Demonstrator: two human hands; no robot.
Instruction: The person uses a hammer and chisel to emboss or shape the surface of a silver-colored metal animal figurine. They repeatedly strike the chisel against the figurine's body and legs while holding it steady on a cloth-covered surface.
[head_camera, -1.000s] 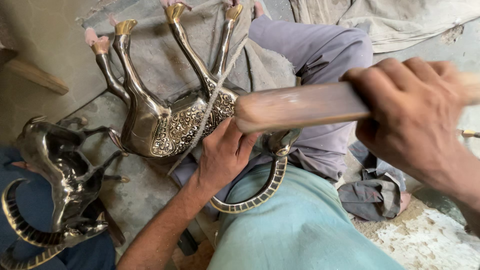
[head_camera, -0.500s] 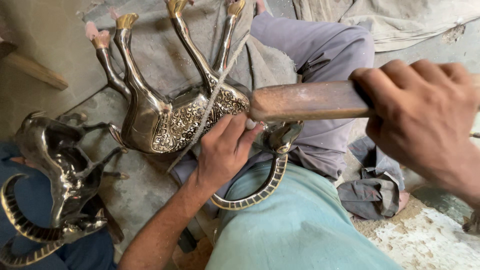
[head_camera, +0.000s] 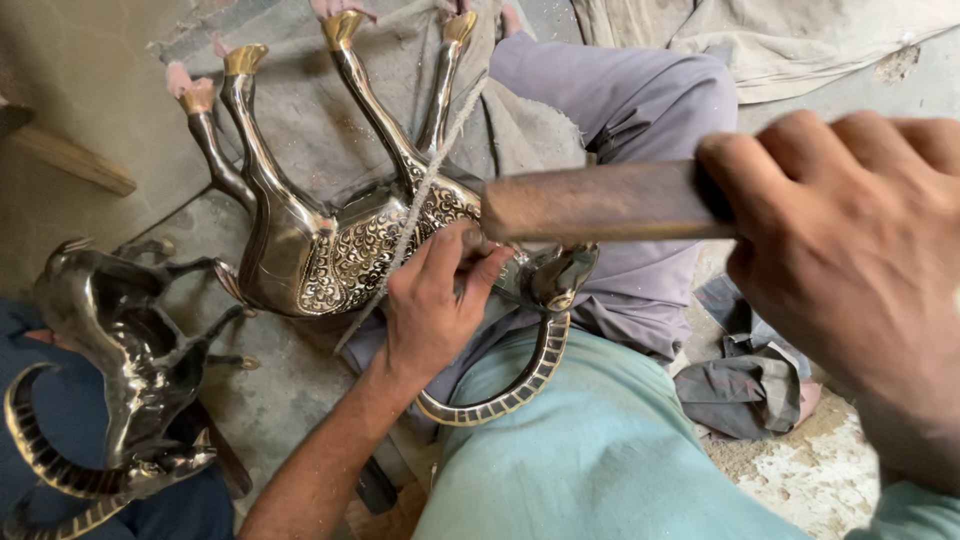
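Silver-and-gold scrollwork on the brass goat figure (head_camera: 330, 250); striped curved horn (head_camera: 510, 385); brown wooden mallet (head_camera: 600, 203); teal trousers (head_camera: 600, 460).

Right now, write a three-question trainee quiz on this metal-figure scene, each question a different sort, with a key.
1. True or false: the shiny engraved brass animal figure lies with its legs pointing away from the person.
2. Multiple choice: what does the right hand grip? A) a glass bottle B) a brown wooden mallet C) a paintbrush
3. Fill in: the left hand rests against the figure beside its curved, ridged ____.

Key:
1. True; the gold-tipped hooves are at the top of the view.
2. B
3. horn

A second, darker metal animal figure lies on the floor to the left, untouched.
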